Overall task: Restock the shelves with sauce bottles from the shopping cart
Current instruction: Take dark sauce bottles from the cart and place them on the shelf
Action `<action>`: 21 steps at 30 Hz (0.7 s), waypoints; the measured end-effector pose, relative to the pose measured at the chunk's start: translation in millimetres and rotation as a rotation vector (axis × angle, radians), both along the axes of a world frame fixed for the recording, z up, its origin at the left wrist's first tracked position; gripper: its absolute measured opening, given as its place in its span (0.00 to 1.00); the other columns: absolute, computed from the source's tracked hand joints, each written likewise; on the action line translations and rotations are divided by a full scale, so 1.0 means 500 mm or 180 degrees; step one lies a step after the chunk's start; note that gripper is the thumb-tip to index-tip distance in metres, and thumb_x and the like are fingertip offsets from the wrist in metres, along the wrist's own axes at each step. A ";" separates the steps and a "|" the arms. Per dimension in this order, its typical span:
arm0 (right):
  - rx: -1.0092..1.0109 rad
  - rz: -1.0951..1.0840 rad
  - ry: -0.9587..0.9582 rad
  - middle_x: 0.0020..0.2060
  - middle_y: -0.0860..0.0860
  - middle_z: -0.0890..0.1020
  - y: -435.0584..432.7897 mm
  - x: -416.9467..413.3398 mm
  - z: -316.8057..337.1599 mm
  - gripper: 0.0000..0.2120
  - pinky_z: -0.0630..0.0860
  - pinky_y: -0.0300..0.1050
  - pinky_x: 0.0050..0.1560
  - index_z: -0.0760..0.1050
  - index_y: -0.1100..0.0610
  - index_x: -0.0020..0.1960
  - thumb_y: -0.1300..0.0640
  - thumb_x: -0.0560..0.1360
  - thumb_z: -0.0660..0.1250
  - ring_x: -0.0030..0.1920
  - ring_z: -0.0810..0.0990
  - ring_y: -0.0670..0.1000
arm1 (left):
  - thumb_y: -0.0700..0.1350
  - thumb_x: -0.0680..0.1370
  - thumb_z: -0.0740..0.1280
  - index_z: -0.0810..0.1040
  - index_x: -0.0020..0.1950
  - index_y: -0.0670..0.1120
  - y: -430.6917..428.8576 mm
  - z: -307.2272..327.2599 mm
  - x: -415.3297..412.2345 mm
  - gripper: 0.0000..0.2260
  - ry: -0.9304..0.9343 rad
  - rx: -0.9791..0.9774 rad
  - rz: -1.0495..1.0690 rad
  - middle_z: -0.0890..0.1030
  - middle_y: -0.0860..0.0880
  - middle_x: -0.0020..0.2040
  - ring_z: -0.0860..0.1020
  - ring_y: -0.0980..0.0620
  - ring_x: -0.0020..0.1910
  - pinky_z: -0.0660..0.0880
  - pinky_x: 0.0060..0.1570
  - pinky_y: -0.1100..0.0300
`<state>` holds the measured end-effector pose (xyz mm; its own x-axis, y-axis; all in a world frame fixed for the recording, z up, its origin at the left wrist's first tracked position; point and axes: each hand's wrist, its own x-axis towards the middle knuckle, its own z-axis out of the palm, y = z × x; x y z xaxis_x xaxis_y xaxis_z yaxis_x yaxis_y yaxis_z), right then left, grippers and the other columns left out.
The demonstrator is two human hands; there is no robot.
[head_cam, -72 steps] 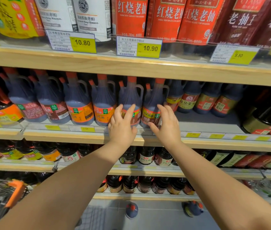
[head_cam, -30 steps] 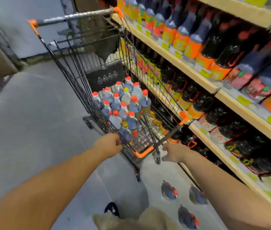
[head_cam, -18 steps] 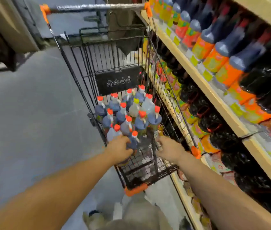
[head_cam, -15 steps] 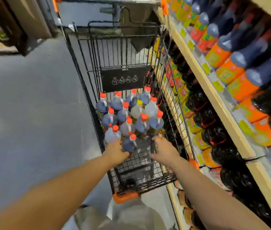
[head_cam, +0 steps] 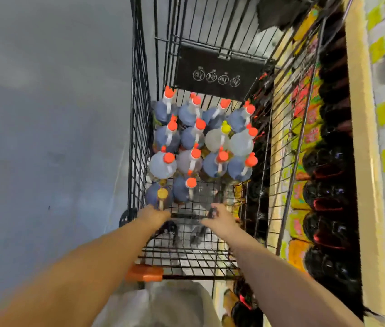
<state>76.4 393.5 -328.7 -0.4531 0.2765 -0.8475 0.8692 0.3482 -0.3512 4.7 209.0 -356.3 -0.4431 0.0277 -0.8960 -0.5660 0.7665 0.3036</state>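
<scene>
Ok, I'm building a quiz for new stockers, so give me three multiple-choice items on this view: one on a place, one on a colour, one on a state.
1. On which side of the black wire shopping cart do the stocked wooden shelves stand?
A. its left
B. its right
C. neither, they are out of view

2. What colour are most caps on the plastic sauce bottles in the cart?
A. orange-red
B. green
C. black

3. How do those bottles sit?
A. lying flat
B. upright, caps up
C. packed in boxes

Key:
1 B, the shelves run along the cart's right wall.
2 A, nearly all the caps are orange-red.
3 B, the caps point up toward the camera.
</scene>
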 end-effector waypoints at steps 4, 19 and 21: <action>-0.0198 -0.0107 -0.0063 0.69 0.56 0.67 0.003 -0.015 -0.020 0.32 0.64 0.39 0.55 0.59 0.58 0.74 0.55 0.75 0.69 0.67 0.69 0.54 | 0.45 0.77 0.63 0.76 0.46 0.40 0.015 -0.014 0.000 0.09 0.0197 -0.0159 0.0467 0.77 0.32 0.53 0.77 0.37 0.53 0.73 0.52 0.51; -0.0506 -0.0790 0.0469 0.38 0.49 0.76 -0.072 -0.093 -0.078 0.11 0.69 0.43 0.47 0.72 0.54 0.40 0.64 0.69 0.73 0.44 0.74 0.52 | 0.49 0.79 0.61 0.71 0.66 0.39 0.038 0.070 -0.050 0.20 -0.0356 0.0112 0.1740 0.74 0.38 0.64 0.73 0.40 0.63 0.70 0.60 0.52; -0.0500 -0.0908 0.0557 0.36 0.49 0.75 -0.077 -0.092 -0.069 0.10 0.69 0.43 0.46 0.72 0.56 0.40 0.66 0.69 0.72 0.44 0.74 0.52 | 0.49 0.79 0.61 0.72 0.66 0.37 0.041 0.090 -0.061 0.21 -0.0278 0.0084 0.1511 0.74 0.36 0.65 0.72 0.40 0.64 0.70 0.62 0.50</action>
<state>30.5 354.8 -363.0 -0.5185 0.2854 -0.8060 0.8455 0.0305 -0.5331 -25.6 229.7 -311.1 -0.3355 -0.1362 -0.9321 -0.8757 0.4099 0.2553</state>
